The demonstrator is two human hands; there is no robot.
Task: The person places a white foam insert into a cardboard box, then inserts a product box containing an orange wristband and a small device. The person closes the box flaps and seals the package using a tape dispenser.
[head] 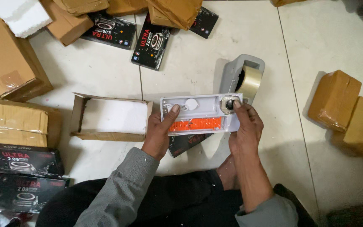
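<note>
I'm holding a white plastic tray point(202, 110) level between both hands, just above my lap and the tiled floor point(324, 42). An orange strap point(195, 124) is lying along its near edge, a watch face point(228, 104) is sitting in the pocket at the R end, and a round white disc point(192, 104) is resting nearer the L end. L hand point(158, 132) is clamping the tray's L end, thumb pressing on top, fingers underneath. R hand point(246, 126) is gripping the R end, thumb and forefinger pinching at the watch face. Hands are apart, tray spanning between them.

Under the tray, a black product box point(185, 143) is lying on the floor, partly hidden. Just beyond the R hand, a grey tape dispenser point(242, 73) w/ a roll of clear tape is standing. Left of the L hand, an open carton point(110, 117) w/ white foam inside is lying flat. Further out, more black boxes point(150, 42) and brown taped parcels point(335, 98) are lying on both sides.
</note>
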